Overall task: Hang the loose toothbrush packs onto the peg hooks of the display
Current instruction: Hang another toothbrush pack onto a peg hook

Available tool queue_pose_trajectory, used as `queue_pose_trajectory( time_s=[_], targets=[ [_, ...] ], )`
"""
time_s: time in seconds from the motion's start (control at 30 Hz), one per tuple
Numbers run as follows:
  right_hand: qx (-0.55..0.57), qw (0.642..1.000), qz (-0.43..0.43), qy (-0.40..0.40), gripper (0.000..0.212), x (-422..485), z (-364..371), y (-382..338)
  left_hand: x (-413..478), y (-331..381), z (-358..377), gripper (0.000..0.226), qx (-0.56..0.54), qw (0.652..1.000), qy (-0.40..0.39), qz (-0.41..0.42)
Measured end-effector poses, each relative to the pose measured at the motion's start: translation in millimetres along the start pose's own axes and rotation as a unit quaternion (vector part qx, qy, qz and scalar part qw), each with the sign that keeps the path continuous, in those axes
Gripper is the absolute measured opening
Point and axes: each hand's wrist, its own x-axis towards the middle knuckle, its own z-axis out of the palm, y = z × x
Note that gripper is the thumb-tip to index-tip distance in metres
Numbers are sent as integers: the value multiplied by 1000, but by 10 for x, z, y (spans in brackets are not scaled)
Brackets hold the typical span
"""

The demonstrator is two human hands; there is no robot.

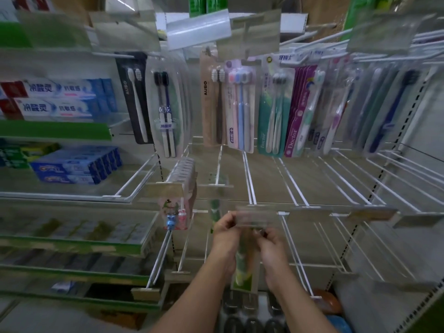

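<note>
In the head view, a toothbrush pack (242,260) is being held upright in front of the middle row of the display, its long green-and-yellow body hanging down between the two forearms. Its top edge is being pinched from the left by the left hand (225,228) and from the right by the right hand (272,243), the fingers (261,233) of both being kept narrow and curled on the card; this is probably being done so that the hang hole is kept level and steady. The top of the pack is being presented just beside the clear label holder (258,213) at the front end of a bare peg hook (249,179). The holder is likely being worked around, since it stands in front of the hook's tip. The picture is being smeared by motion, so it cannot be told whether the hole is yet on the wire. Other packs (240,104) are being carried on the upper row, faces forward so that they can be read, and small children's packs (177,212) on a hook to the left. The wire hooks (336,179) to the right are being left bare, and toothpaste boxes (64,97) are being kept on the shelves at far left.
</note>
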Motion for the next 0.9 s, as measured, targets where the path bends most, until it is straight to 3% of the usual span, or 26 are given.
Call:
queue_pose_trajectory(
  time_s=[0.3, 0.5, 0.7, 0.8, 0.9],
  targets=[
    [-19, 998, 9, -54, 9, -17, 424, 125, 208, 54, -400, 10, -43, 996, 67, -32],
    [34, 996, 66, 50, 14, 248, 693, 232, 612, 256, -624, 29, -195, 979, 41, -46],
    [77, 994, 50, 63, 15, 356, 751, 49, 750, 353, -636, 28, -274, 961, -12, -47],
    [86, 995, 30, 47, 14, 366, 798, 13, 784, 423, -640, 15, -207, 978, -19, -18],
    [111, 993, 40, 29, 22, 374, 850, -26, 799, 429, -634, 17, -134, 991, -9, 7]
  ],
)
